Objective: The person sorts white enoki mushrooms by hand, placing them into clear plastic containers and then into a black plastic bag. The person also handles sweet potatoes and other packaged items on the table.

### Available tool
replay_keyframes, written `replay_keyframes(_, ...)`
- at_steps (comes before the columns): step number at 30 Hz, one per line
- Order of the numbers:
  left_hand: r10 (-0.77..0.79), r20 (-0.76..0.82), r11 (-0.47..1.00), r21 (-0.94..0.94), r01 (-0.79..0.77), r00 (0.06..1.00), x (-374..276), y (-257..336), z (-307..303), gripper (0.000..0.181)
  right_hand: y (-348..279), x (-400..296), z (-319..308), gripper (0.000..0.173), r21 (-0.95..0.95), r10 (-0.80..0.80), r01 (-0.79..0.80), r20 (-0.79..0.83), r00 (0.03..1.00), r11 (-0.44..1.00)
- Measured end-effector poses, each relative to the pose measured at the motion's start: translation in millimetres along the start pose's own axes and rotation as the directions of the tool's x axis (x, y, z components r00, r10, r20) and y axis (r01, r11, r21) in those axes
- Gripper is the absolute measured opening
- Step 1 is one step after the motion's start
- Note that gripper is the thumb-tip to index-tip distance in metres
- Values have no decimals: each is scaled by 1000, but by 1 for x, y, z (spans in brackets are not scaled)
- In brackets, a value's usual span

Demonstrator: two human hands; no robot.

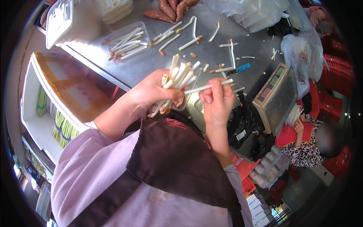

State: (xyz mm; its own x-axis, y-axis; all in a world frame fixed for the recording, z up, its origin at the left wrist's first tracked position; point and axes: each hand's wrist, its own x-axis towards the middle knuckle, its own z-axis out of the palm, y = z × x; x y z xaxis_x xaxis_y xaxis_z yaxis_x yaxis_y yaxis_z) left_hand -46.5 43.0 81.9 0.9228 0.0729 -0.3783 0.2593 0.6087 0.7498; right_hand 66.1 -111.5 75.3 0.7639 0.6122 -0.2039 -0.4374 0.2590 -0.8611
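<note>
My left hand point(160, 92) is closed around a bundle of pale vegetable stalks point(181, 75); several reddish-brown ends poke out below the fingers. Between thumb and fingers, my right hand point(217, 98) pinches a single white stalk point(195, 89), which slants up to the right. Its lower-left end lies by the left thumb. Beneath the hands, partly hidden, is a clear plastic tray point(195, 83). Farther off, another clear tray point(148, 34) contains several stalks with brownish tips. Loose stalks point(188, 43) and small trimmed bits are scattered over the metal table point(124, 72).
Sweet potatoes point(167, 10) lie at the far edge, near stacked clear containers point(59, 24). A weighing scale point(270, 96) and black plastic bag point(244, 116) stand to the right. A foam box point(46, 134) with green bundles is at left. Another person point(303, 133) handles something at right.
</note>
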Motion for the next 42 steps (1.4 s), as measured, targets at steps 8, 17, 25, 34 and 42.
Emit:
replay_keyframes(8, -23, -38, 997, -69, 21, 999, -3, -3, 1, 19, -10, 3, -9, 5, -11, 53, -52, 28, 998, 999)
replay_keyframes(17, 16, 92, 978, -207, 4, 996, 7, -9, -3, 19, -1, -12, 7, 13, -122, 241, -212, 338, 910, 970)
replay_keyframes(25, -3, 55, 989, -149, 11, 998, 6, -11, -3, 17, 0, -8, -1, 10, -88, 174, -158, 227, 958, 983)
replay_keyframes(34, -52, -13, 989, -141, 50, 999, 1, -6, -13, 26, -20, 5, -26, 7, 18, 122, -124, 67, 990, 992)
replay_keyframes(42, -62, 51, 992, -110, 67, 997, 2, -6, -11, 30, -15, 10, -52, 18, 184, 22, -19, -14, 1000, 983)
